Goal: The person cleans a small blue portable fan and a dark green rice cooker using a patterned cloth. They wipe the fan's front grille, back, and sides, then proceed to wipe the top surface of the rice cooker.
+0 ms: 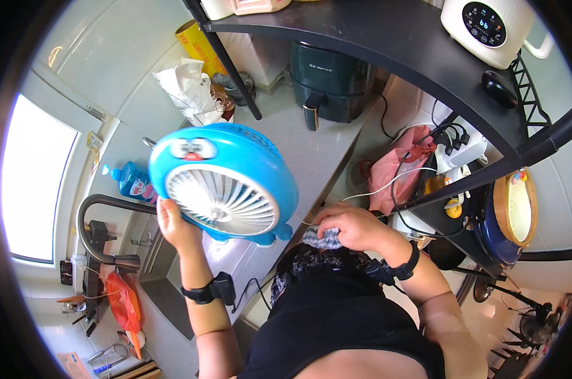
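My left hand (177, 225) grips the near left edge of a blue cartoon-faced fan (229, 147), holding it up over the counter, its white round grille facing up toward me. On my right, my right hand (347, 227) is closed on a grey-and-white striped cloth (323, 238), close to my body and apart from the fan. Both wrists wear black straps with small boxes. A white cable runs just behind my right hand; whether it belongs to the fan, I cannot tell.
A sink with a dark curved faucet (125, 201) and a blue pump bottle (135, 182) are at left. A dark green air fryer (331, 80) stands behind, beneath a black shelf (361, 28). Cables and a pink plastic bag (397, 175) lie to the right.
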### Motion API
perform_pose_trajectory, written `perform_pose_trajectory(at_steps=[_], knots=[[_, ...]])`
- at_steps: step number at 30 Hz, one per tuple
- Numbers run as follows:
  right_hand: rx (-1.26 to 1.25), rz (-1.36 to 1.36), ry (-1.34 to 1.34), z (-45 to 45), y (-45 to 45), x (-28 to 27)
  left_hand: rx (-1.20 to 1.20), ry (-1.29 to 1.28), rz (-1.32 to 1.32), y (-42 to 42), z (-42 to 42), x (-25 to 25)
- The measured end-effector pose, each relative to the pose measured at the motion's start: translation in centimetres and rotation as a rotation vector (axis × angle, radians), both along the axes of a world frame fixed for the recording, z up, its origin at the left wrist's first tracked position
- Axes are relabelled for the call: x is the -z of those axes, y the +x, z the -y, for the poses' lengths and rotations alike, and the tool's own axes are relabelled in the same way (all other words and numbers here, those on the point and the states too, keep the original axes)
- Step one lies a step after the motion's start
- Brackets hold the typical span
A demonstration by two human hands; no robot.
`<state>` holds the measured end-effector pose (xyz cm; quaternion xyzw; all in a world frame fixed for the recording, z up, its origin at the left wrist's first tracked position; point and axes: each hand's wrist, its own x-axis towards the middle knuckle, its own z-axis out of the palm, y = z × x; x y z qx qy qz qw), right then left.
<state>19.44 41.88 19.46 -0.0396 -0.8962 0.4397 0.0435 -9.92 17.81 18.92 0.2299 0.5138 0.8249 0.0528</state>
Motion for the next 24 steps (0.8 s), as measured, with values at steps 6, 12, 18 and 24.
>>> perform_pose_trajectory(at_steps=[6, 12, 18, 24], knots=[[0.200, -0.048, 0.082, -2.5, 1.1, -1.8, -0.175, -0.232, -0.233, 0.0, -5.1, 6.1], [0.443, -0.476, 0.297, -3.0, 1.9, -11.3, 0.006, -0.038, -0.038, -0.1, -11.6, 11.8], [0.745, -0.790, 1.130, -3.1, 0.1, -23.6, 0.072, -0.030, 0.009, -2.0, -10.1, 13.1], [0.884, -0.177, 1.225, -6.9, -2.2, -20.8, 0.222, -0.132, -0.011, -4.2, -11.4, 16.0]])
